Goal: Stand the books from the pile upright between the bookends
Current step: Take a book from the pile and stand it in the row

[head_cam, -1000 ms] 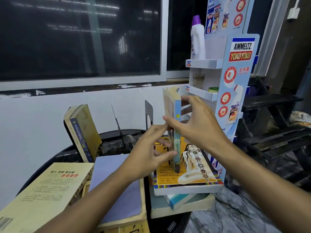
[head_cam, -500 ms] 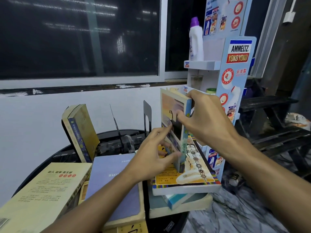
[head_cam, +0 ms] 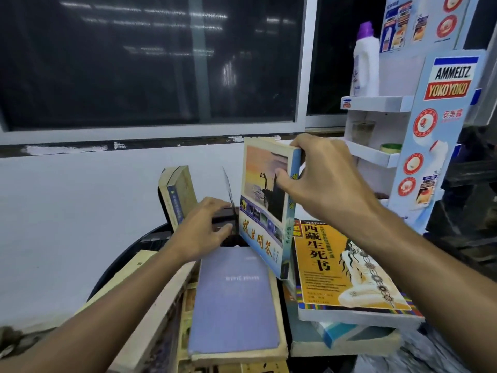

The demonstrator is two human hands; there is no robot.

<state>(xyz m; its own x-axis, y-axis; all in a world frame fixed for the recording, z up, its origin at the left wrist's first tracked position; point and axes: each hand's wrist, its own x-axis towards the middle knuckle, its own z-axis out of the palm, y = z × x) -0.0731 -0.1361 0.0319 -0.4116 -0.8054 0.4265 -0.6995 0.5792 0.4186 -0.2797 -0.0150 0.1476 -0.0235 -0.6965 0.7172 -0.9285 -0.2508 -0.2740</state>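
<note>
- Since half a second ago the sunset-cover book (head_cam: 265,203) has swung leftward off the orange book (head_cam: 347,267), and the left hand (head_cam: 204,230) has let go of it and gone to the bookend (head_cam: 231,195).
- The right hand (head_cam: 320,181) grips the sunset-cover book at its upper spine, thumb on the front cover and fingers curled over the top edge and back.
- That book is held nearly upright, tilted, with its lower corner over the gap between the purple book (head_cam: 234,300) and the orange book.
- The left hand is loosely open, fingers spread and laid on the dark base at the foot of the thin black bookend; it clasps nothing.
- Just left of that hand a tan book (head_cam: 178,195) with a blue spine stands leaning.
- The purple book lies flat on a pile, and the orange book tops a second pile to the right, all on the round dark table (head_cam: 118,265).
- A white display rack (head_cam: 382,103) with a purple-capped bottle (head_cam: 365,60) stands at the right.
</note>
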